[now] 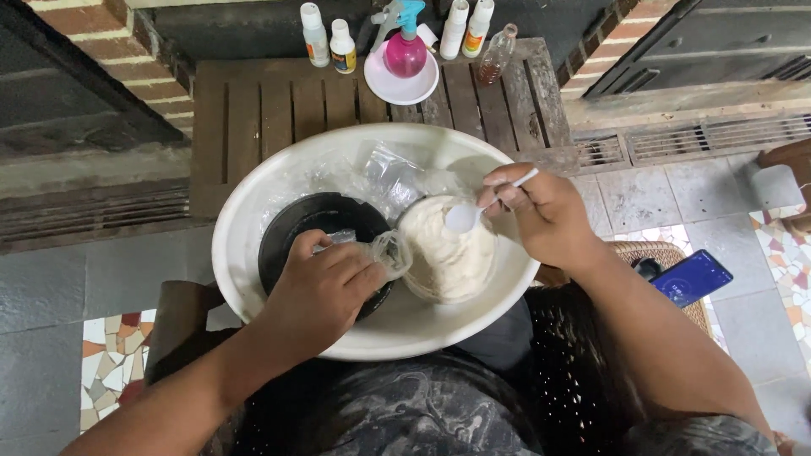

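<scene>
A large white basin [253, 203] rests on my lap. Inside it sit a black round pot [296, 221] on the left and a clear plastic bag of white powder [452, 253] on the right. My left hand [325, 287] lies over the black pot's rim and pinches the crumpled edge of a clear plastic bag [390, 251]. My right hand [541, 215] grips a white plastic spoon [473, 211], whose bowl sits over the top of the white powder. More crumpled clear plastic [389, 173] lies at the basin's back.
A low wooden slatted table [279, 105] stands beyond the basin with several small white bottles [314, 34], a pink spray bottle [405, 46] on a white dish and a clear bottle [494, 55]. A phone [693, 277] lies on a wicker stool at right. Tiled floor surrounds.
</scene>
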